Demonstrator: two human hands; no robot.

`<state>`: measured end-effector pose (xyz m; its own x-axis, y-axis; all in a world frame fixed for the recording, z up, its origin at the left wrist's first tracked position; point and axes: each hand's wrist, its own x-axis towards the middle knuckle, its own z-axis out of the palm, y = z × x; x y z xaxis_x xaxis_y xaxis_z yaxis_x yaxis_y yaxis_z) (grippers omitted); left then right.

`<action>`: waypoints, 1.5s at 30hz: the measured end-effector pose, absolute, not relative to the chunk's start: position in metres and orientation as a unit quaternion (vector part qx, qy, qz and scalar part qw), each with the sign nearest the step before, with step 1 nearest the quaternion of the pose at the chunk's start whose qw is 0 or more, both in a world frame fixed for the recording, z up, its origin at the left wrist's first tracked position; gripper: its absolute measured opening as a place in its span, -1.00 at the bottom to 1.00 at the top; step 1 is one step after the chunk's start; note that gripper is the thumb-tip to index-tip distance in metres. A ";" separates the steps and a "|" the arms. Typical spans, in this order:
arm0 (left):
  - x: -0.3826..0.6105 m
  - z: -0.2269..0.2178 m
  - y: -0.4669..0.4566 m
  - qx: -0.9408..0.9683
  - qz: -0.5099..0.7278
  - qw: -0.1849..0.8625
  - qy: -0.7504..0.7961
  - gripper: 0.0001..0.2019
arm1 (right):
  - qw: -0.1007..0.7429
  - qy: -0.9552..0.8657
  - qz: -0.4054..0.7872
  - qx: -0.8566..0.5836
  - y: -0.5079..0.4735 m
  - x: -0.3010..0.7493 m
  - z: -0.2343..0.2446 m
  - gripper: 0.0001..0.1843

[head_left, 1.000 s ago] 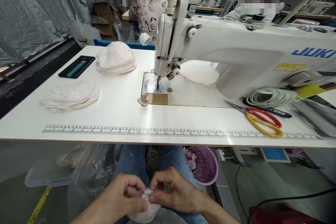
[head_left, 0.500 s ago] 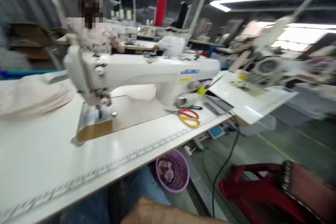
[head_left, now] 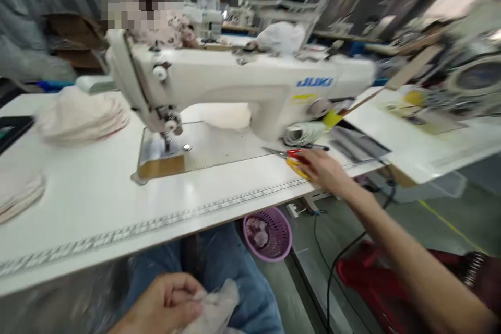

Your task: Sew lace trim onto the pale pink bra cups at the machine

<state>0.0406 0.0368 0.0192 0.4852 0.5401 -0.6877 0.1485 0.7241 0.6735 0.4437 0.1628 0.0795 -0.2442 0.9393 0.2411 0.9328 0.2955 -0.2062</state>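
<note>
Over my lap, my left hand [head_left: 172, 300] pinches a piece of thin whitish fabric [head_left: 217, 305] between thumb and fingers. My right hand [head_left: 323, 167] reaches to the table and closes on the handles of a pair of scissors [head_left: 294, 160], one loop red, the other yellow. Their blades lie flat, pointing left toward the machine bed. Part of the handles is hidden under my fingers. Behind them stands a white sewing machine [head_left: 235, 78], its needle area at the left, with nothing under the foot that I can make out.
Stacks of pale fabric pieces [head_left: 84, 115] lie left on the white table [head_left: 97, 193], which has a ruler strip along its front edge. A roll of pale tape [head_left: 303, 133] sits behind the scissors. Below is a purple basket [head_left: 279, 235] holding scraps. A co-worker [head_left: 156, 28] sits beyond.
My right hand has moved up from the lower edge onto the scissors. My left hand with the fabric has come into view. The camera has tilted down and turned left.
</note>
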 end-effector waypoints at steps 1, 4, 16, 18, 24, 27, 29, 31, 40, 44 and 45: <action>0.039 0.022 0.035 0.334 0.134 0.788 0.499 -0.48 | 0.159 -0.792 0.011 -0.589 0.164 0.445 0.076 -0.68; 0.036 0.032 0.034 0.317 0.135 0.790 0.507 -0.53 | 0.159 -0.792 0.000 -0.590 0.151 0.439 0.079 -0.59; 0.028 0.028 0.027 0.373 0.094 0.771 0.507 -0.49 | 0.093 -0.756 0.424 -0.490 0.027 0.313 0.069 -0.48; 0.028 0.029 0.023 0.382 0.091 0.760 0.518 -0.48 | 0.078 -0.745 0.466 -0.471 0.024 0.301 0.059 -0.49; 0.022 0.027 0.014 0.360 0.095 0.744 0.555 -0.44 | 0.054 -0.725 0.500 -0.470 0.019 0.293 0.042 -0.47; 0.022 0.022 0.015 0.377 0.072 0.747 0.543 -0.42 | 0.054 -0.725 0.498 -0.473 0.017 0.293 0.040 -0.48; 0.023 0.022 0.016 0.390 0.071 0.744 0.538 -0.43 | 0.055 -0.724 0.499 -0.473 0.016 0.292 0.040 -0.51; 0.024 0.024 0.017 0.399 0.072 0.743 0.532 -0.45 | 0.054 -0.722 0.502 -0.474 0.014 0.293 0.039 -0.52; 0.023 0.021 0.017 0.413 0.085 0.759 0.496 -0.46 | 0.022 -0.729 0.496 -0.471 0.015 0.292 0.040 -0.60; 0.025 0.022 0.019 0.413 0.086 0.755 0.502 -0.44 | 0.021 -0.748 0.478 -0.459 0.015 0.290 0.045 -0.63; 0.025 0.022 0.019 0.415 0.080 0.754 0.503 -0.43 | 0.021 -0.754 0.474 -0.454 0.015 0.291 0.044 -0.63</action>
<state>0.0248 0.0191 0.0224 0.4809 0.5383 -0.6921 0.2977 0.6422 0.7064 0.2907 0.0150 0.0444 -0.5861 0.7048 -0.3998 0.6652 0.1368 -0.7340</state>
